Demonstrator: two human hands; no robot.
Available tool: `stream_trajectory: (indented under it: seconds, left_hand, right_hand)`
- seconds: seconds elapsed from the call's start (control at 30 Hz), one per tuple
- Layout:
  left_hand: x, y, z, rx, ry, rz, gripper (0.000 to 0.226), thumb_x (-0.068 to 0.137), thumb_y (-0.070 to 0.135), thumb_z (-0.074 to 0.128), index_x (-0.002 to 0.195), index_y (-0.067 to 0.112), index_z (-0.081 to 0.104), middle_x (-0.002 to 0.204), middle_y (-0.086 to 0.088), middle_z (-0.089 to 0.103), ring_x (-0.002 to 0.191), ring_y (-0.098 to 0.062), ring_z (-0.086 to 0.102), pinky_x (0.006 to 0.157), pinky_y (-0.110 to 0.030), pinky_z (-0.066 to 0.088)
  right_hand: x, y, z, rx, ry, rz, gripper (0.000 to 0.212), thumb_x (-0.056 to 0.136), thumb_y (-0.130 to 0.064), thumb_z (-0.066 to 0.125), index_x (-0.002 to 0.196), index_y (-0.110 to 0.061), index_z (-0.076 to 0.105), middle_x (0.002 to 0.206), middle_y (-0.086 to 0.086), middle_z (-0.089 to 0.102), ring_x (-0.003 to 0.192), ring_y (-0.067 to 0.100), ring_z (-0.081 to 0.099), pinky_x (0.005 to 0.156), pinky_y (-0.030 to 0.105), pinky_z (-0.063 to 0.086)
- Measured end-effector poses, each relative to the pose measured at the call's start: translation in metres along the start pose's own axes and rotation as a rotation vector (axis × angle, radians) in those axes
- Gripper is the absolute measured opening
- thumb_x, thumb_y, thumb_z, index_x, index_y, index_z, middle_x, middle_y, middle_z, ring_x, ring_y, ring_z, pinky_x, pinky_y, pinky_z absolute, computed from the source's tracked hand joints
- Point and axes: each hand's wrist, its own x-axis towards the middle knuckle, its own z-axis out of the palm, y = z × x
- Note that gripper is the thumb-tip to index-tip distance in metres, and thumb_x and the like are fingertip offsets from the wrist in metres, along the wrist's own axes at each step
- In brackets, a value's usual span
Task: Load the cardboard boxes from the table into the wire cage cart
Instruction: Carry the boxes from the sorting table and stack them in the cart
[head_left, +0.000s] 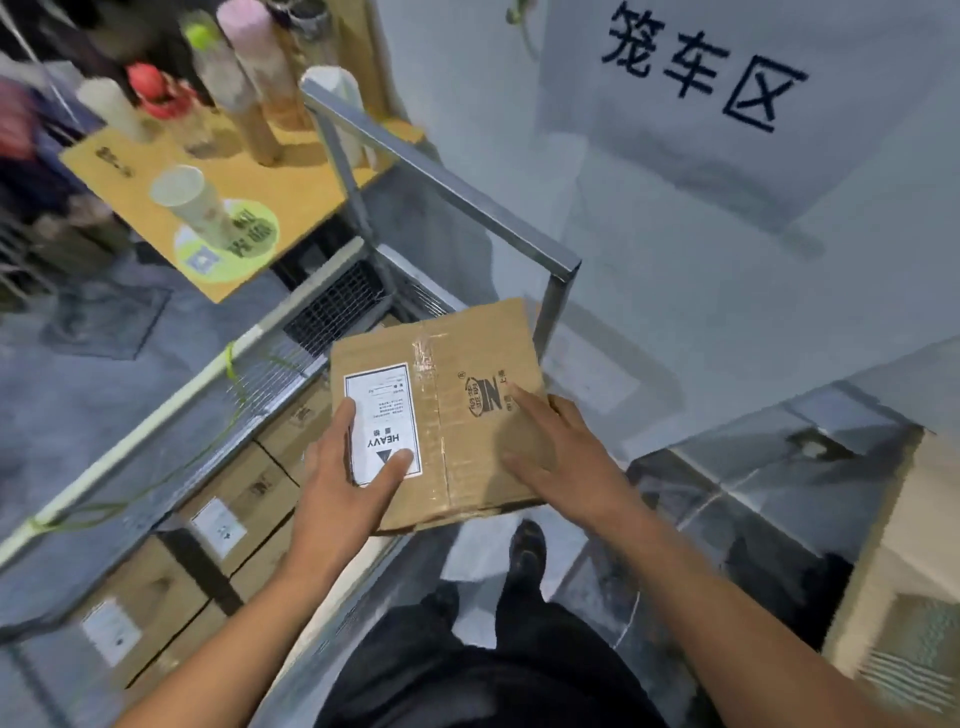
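— Holding what, exactly?
— A brown cardboard box with a white HEAVY label (467, 353), up over the corner of the grey wire cage cart (332, 312).
— And the fingers?
— Left hand (343, 478): straight, thumb flat on the label. Right hand (556, 457): spread flat on the box top. More labelled cardboard boxes (244, 499) sit packed inside the cart; bottles (249, 67) stand on the yellow desk (311, 182) behind.

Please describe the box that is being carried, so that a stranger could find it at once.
Find the cage cart with its grey steel rail. At its near end, one box is held between the left hand and the right hand. Unlike the boxes lying low inside the cart, it is raised, with a white HEAVY label facing up.
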Motion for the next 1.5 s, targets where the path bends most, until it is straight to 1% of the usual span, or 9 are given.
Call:
stream_trajectory:
  seconds: [0.1,0.23,0.47,0.63,0.73,1.03,1.23,1.37,1.5]
  left_hand:
    - [0.002,-0.001,0.004,-0.007,0.112,-0.091,0.098,0.072,0.086,0.061,0.154,0.05,0.021,0.145,0.022,0.035,0.113,0.021,0.029,0.098,-0.035,0.036]
    - [-0.002,-0.005,0.01,-0.041,0.286,-0.189,0.091,0.078,0.074,0.067,0.154,0.047,0.024,0.151,0.009,0.041,0.134,-0.003,0.037,0.103,-0.034,0.036]
    - [0.019,-0.019,0.003,-0.188,0.357,-0.287,0.089,0.078,0.076,0.066,0.151,0.053,0.021,0.154,0.01,0.033,0.138,-0.012,0.041,0.106,-0.037,0.04]
    - [0.052,-0.042,0.0,-0.252,0.341,-0.333,0.091,0.079,0.068,0.071,0.154,0.043,0.027,0.152,0.0,0.04,0.13,-0.017,0.051,0.101,-0.036,0.045]
    - [0.069,-0.054,-0.001,-0.293,0.321,-0.351,0.093,0.077,0.07,0.069,0.154,0.041,0.025,0.147,0.0,0.041,0.118,-0.011,0.051,0.096,-0.032,0.043]
    - [0.122,-0.093,0.02,-0.32,0.133,-0.442,0.095,0.084,0.063,0.071,0.159,0.041,0.016,0.148,-0.004,0.035,0.134,-0.025,0.045,0.11,-0.043,0.041]
    - [0.148,-0.132,0.054,-0.337,0.008,-0.499,0.09,0.09,0.054,0.069,0.161,0.039,0.016,0.155,-0.008,0.04,0.136,-0.029,0.047,0.108,-0.036,0.039]
    - [0.157,-0.152,0.075,-0.369,0.022,-0.581,0.092,0.089,0.053,0.07,0.162,0.039,0.016,0.155,-0.008,0.033,0.138,-0.026,0.044,0.102,-0.026,0.029]
    - [0.171,-0.171,0.1,-0.35,0.037,-0.665,0.096,0.085,0.056,0.072,0.161,0.041,0.014,0.15,-0.007,0.036,0.134,-0.027,0.046,0.107,-0.033,0.036]
  right_hand:
    - [0.043,-0.003,-0.004,-0.085,-0.099,-0.072,0.07,0.093,-0.053,0.063,0.147,-0.063,0.019,0.158,-0.005,0.025,0.141,0.02,0.038,0.107,0.037,0.04]
    - [0.089,-0.025,0.002,-0.144,-0.17,-0.107,0.065,0.092,-0.053,0.062,0.145,-0.059,0.025,0.157,-0.008,0.024,0.138,0.022,0.041,0.105,0.038,0.038]
    - [0.152,-0.058,0.017,-0.282,-0.235,-0.119,0.076,0.077,-0.067,0.058,0.146,-0.057,0.025,0.149,-0.004,0.034,0.112,0.016,0.052,0.094,0.035,0.044]
    - [0.193,-0.074,0.041,-0.368,-0.26,-0.121,0.081,0.078,-0.067,0.054,0.151,-0.054,0.021,0.145,-0.002,0.038,0.106,0.008,0.047,0.092,0.027,0.037]
    - [0.211,-0.078,0.05,-0.384,-0.272,-0.116,0.08,0.083,-0.061,0.06,0.153,-0.048,0.024,0.141,0.0,0.04,0.121,0.018,0.053,0.097,0.025,0.035]
    - [0.256,-0.062,0.073,-0.48,-0.31,-0.038,0.081,0.093,-0.048,0.066,0.159,-0.031,0.023,0.146,0.009,0.043,0.13,0.024,0.05,0.105,0.032,0.036]
    - [0.294,-0.024,0.105,-0.519,-0.334,0.06,0.081,0.092,-0.042,0.068,0.159,-0.032,0.024,0.152,0.012,0.039,0.138,0.029,0.043,0.117,0.043,0.034]
    - [0.315,0.0,0.127,-0.555,-0.405,0.079,0.081,0.093,-0.047,0.066,0.159,-0.035,0.021,0.151,0.012,0.038,0.133,0.033,0.048,0.113,0.047,0.039]
    - [0.333,0.029,0.144,-0.531,-0.466,0.092,0.083,0.093,-0.046,0.067,0.16,-0.037,0.017,0.152,0.014,0.033,0.133,0.034,0.047,0.111,0.044,0.036]
